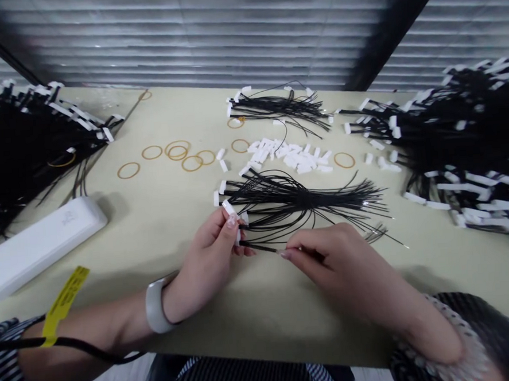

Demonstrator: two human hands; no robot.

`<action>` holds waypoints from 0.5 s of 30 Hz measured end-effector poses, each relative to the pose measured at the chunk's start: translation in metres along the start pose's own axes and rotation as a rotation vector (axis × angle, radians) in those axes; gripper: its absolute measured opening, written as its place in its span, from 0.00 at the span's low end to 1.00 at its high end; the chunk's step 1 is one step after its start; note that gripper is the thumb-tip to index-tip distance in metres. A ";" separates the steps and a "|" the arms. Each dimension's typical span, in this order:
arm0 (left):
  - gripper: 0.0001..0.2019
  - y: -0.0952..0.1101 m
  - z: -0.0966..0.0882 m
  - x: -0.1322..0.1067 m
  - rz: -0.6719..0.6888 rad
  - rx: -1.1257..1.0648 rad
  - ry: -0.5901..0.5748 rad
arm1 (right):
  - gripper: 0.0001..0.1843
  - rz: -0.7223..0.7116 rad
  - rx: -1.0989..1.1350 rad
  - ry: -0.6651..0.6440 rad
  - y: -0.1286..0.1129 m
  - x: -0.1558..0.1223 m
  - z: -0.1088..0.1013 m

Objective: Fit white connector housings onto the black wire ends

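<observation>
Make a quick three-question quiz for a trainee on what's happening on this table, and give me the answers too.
1. True or false: the right hand pinches a black wire.
2. What circles the wrist of the left hand? A) a yellow tag, B) a rubber band, C) a pale wristband.
3. Fill in the blank: the amber rings on the table are ____.

Key: 1 true; 2 C; 3 rubber bands.
</observation>
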State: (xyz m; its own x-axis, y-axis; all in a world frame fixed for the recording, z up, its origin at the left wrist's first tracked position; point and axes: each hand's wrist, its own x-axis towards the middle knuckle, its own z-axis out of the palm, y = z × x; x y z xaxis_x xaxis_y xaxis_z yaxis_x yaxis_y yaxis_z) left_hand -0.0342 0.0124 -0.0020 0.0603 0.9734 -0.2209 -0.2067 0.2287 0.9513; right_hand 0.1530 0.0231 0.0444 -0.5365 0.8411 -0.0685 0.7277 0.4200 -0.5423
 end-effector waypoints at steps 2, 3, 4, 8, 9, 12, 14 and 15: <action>0.10 0.000 0.000 0.000 0.006 0.001 -0.010 | 0.14 -0.002 -0.064 0.073 0.000 -0.001 0.001; 0.10 0.000 0.000 0.000 0.011 0.007 -0.011 | 0.15 -0.010 -0.138 0.130 0.000 -0.001 0.003; 0.10 0.001 0.000 0.000 0.015 0.013 -0.009 | 0.15 -0.036 -0.238 0.192 -0.001 -0.002 0.004; 0.10 0.001 0.002 0.002 -0.005 -0.007 0.030 | 0.12 -0.234 -0.666 0.349 0.000 -0.003 0.006; 0.10 0.001 0.002 0.003 -0.010 -0.016 0.043 | 0.11 -0.259 -0.728 0.375 0.001 -0.005 0.004; 0.10 0.001 0.003 0.004 -0.008 -0.016 0.080 | 0.08 -0.211 -0.792 0.532 0.007 -0.010 -0.006; 0.10 0.001 0.003 0.004 -0.012 -0.007 0.084 | 0.03 -0.102 -0.736 0.708 0.009 -0.015 -0.017; 0.10 0.001 0.003 0.004 -0.014 0.000 0.078 | 0.06 -0.073 -0.652 0.737 0.009 -0.016 -0.022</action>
State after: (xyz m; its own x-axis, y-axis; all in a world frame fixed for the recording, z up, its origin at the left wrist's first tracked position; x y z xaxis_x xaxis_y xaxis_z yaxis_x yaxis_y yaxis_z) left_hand -0.0314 0.0162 -0.0008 -0.0134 0.9682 -0.2499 -0.2068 0.2418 0.9480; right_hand 0.1778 0.0206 0.0591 -0.3497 0.7145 0.6059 0.9154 0.3983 0.0587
